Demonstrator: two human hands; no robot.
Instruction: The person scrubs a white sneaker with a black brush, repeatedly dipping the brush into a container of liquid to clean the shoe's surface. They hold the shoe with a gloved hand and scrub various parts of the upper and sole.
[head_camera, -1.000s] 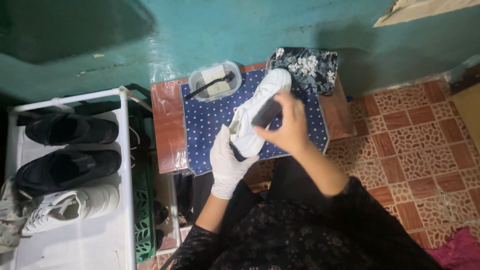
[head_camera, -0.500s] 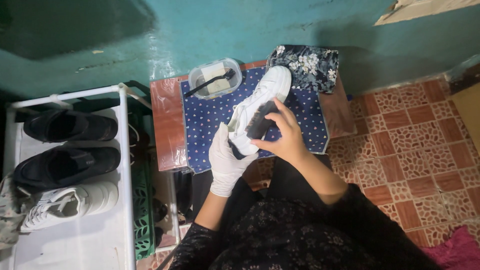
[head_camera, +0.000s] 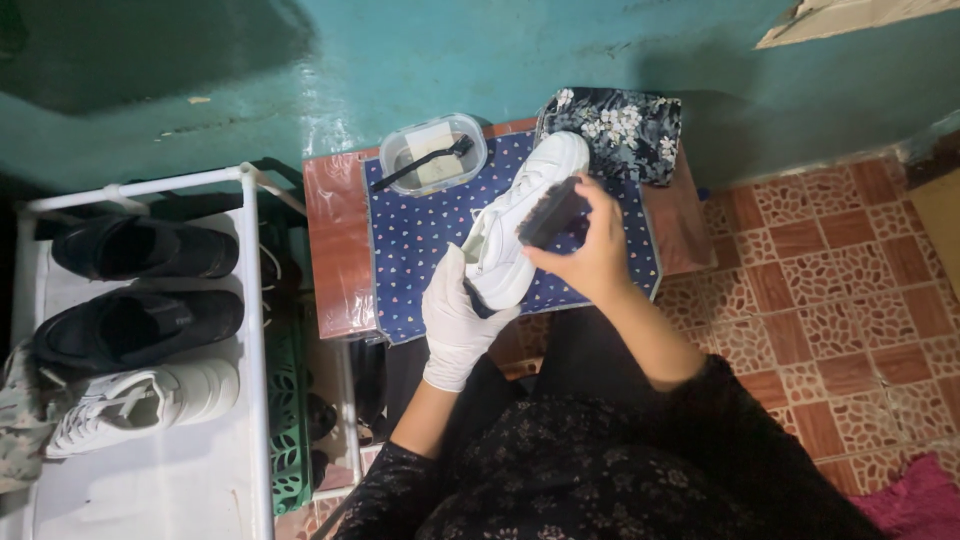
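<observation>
1. Centrally, the white sneaker lies slanted over the blue dotted cloth on the small red-brown table, toe toward the teal wall, heel toward the person.
2. Behind the toe, a dark floral pouch sits at the table's back right corner, just beside the shoe; a clear plastic tub with a dark tool resting across it stands at the back left, apart from the shoe.
3. Bare cloth shows left of the sneaker, between it and the cloth's left edge; on the right, the cloth's edge lies close under the right hand.
4. Leftward, a white rack holds two black shoes and a white trainer, well apart from the table's top.
5. Patterned floor tiles lie to the table's right.
6. Gloved in white, the left hand is closed about the sneaker's heel, wrist reaching up from the lap.
7. Bare, the right hand is clasped around a dark brush, held against the sneaker's upper side, forearm angled up from the lower right.
</observation>
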